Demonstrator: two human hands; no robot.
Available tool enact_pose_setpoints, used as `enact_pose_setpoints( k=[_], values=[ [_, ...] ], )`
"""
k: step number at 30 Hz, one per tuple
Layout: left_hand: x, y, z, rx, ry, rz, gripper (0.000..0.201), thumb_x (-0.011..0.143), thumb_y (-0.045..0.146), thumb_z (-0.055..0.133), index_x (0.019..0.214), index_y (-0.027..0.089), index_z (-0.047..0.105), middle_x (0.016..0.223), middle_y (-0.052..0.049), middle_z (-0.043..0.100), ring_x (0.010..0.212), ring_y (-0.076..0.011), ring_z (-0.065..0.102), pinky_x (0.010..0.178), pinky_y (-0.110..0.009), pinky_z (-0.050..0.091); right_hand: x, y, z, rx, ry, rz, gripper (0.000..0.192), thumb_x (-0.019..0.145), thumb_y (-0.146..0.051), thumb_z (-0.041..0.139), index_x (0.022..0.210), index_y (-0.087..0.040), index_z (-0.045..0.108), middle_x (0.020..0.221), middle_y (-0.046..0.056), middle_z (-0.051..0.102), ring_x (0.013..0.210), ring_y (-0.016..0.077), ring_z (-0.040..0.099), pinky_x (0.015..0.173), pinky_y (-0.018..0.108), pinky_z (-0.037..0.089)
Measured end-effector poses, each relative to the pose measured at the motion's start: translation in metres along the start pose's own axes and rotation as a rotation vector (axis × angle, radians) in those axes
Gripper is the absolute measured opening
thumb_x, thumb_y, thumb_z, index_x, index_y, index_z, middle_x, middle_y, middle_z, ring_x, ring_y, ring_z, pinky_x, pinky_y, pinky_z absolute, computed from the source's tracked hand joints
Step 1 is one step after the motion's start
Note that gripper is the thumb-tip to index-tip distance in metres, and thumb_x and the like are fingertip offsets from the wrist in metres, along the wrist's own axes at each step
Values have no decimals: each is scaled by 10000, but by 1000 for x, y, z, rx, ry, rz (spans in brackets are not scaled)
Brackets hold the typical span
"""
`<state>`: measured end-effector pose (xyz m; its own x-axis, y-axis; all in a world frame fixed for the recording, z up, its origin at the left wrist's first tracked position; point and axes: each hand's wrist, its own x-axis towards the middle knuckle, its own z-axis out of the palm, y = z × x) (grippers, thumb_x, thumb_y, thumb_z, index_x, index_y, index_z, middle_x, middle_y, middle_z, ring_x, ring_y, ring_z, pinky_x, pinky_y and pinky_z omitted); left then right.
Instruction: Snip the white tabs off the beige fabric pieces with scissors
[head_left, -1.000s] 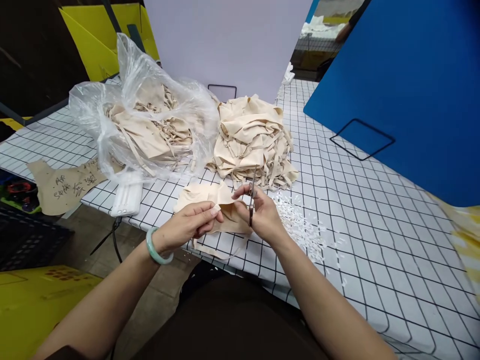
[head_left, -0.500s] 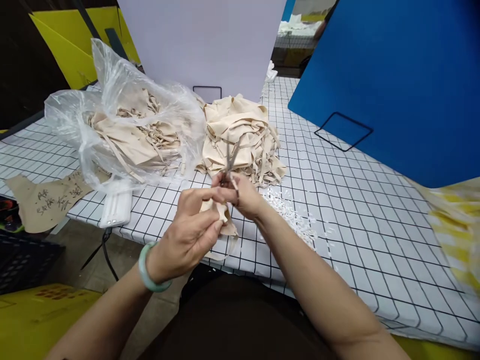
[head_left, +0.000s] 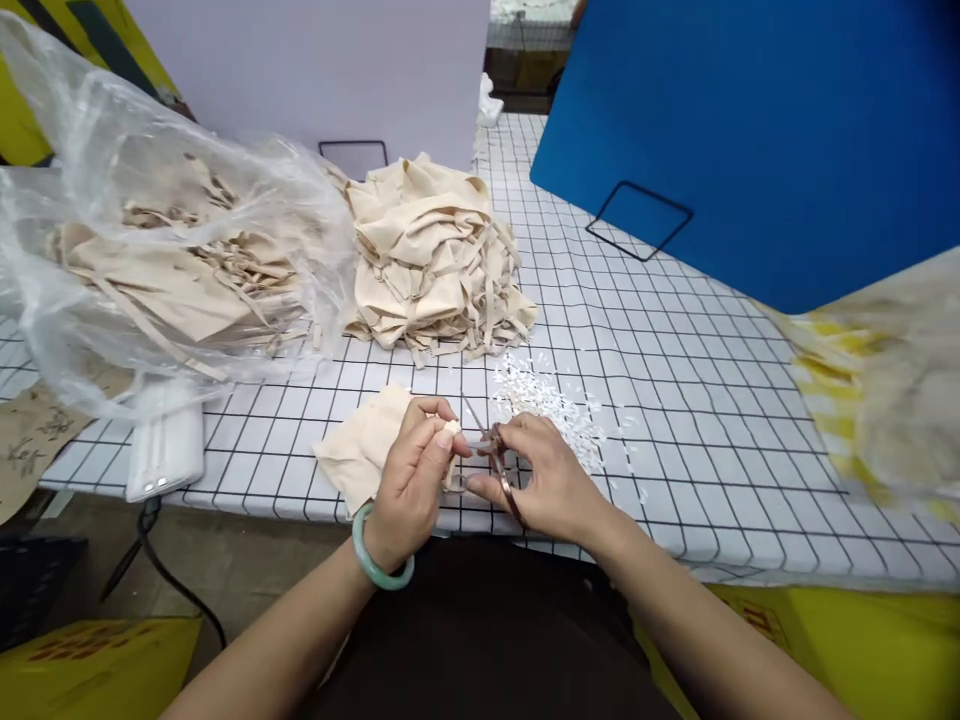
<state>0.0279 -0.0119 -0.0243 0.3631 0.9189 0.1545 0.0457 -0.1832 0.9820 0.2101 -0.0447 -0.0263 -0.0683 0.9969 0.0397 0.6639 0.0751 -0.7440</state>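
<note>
Two hands meet at the near edge of the checked table (head_left: 675, 400), and we take that edge as our mark. Our left hand (head_left: 411, 480), with a green bangle (head_left: 375, 565) on the wrist, has its fingers pinched together on a corner of a beige cloth piece (head_left: 360, 445); the rest of that cloth lies flat on the table just inside the edge, to the left of the hand. Our right hand (head_left: 544, 480) is closed around small scissors (head_left: 491, 455), the thumb and fingers clamped on the handles, the thin blades pointing away from the edge and toward the pinched corner. The blades look slightly parted, though we cannot tell for certain.

Farther in from the edge, just beyond the right hand, white snippets (head_left: 547, 400) lie scattered. Deeper still sits a pile of beige cloth (head_left: 431, 260), and to its left a clear plastic bag (head_left: 150, 230) holds more of the same. A white phone (head_left: 166, 450) hangs partly over the edge at the left. A blue board (head_left: 750, 130) stands at the far right of the table.
</note>
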Motion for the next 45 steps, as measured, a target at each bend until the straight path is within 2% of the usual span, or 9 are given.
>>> enact_pose_setpoints(
  k=[4, 12, 17, 26, 32, 37, 42, 45],
  values=[
    [0, -6, 15, 96, -75, 103, 323, 1030, 275, 364, 811, 182, 583, 1050, -97, 475, 1070, -234, 500, 936, -367, 472, -19, 4, -1, -53, -25, 42, 383, 730, -582, 761, 716, -215, 653, 651, 22, 592, 689, 203, 538, 731, 365, 421],
    [2, -11, 24, 213, -128, 220, 278, 1023, 224, 319, 824, 193, 510, 1001, -97, 451, 1071, -237, 473, 914, -390, 477, -27, 5, -10, -40, -25, 50, 469, 749, -593, 744, 579, -226, 507, 553, 2, 582, 587, 171, 507, 680, 348, 394],
    [3, -13, 24, 232, -149, 278, 265, 1019, 191, 313, 843, 199, 513, 928, -92, 484, 1076, -250, 458, 928, -420, 454, -26, 4, -11, -34, -29, 48, 482, 754, -587, 741, 555, -229, 486, 536, -2, 584, 567, 163, 501, 684, 348, 391],
    [3, -14, 26, 219, -180, 302, 253, 1023, 162, 333, 854, 196, 517, 883, -78, 502, 1067, -240, 440, 936, -409, 424, -24, 6, -8, -47, 5, 54, 508, 761, -595, 727, 541, -225, 457, 519, -3, 570, 553, 159, 501, 671, 336, 382],
    [5, -15, 30, 190, -201, 287, 281, 1023, 146, 335, 797, 202, 492, 832, -62, 505, 1071, -232, 435, 957, -394, 403, -27, 11, -6, -35, 36, 55, 496, 787, -602, 703, 550, -217, 499, 520, -2, 577, 544, 149, 509, 669, 328, 401],
    [9, -15, 36, 204, -225, 287, 280, 1025, 159, 345, 800, 189, 509, 908, -75, 500, 1085, -227, 454, 938, -368, 423, -35, 19, -6, -84, 87, 84, 554, 801, -643, 670, 515, -209, 476, 484, -4, 513, 515, 136, 461, 608, 298, 379],
    [17, -18, 44, 206, -297, 289, 274, 1026, 156, 341, 829, 177, 532, 903, -78, 493, 1094, -233, 453, 923, -362, 428, -44, 30, -5, -114, 132, 202, 612, 824, -682, 615, 489, -203, 433, 476, -10, 463, 504, 122, 419, 608, 286, 384],
    [19, -22, 49, 169, -330, 238, 271, 1031, 176, 344, 854, 179, 549, 898, -75, 502, 1105, -231, 449, 939, -361, 427, -47, 34, -7, -8, 108, 315, 639, 811, -720, 589, 483, -202, 407, 479, -18, 443, 505, 117, 409, 577, 273, 378]
  ],
)
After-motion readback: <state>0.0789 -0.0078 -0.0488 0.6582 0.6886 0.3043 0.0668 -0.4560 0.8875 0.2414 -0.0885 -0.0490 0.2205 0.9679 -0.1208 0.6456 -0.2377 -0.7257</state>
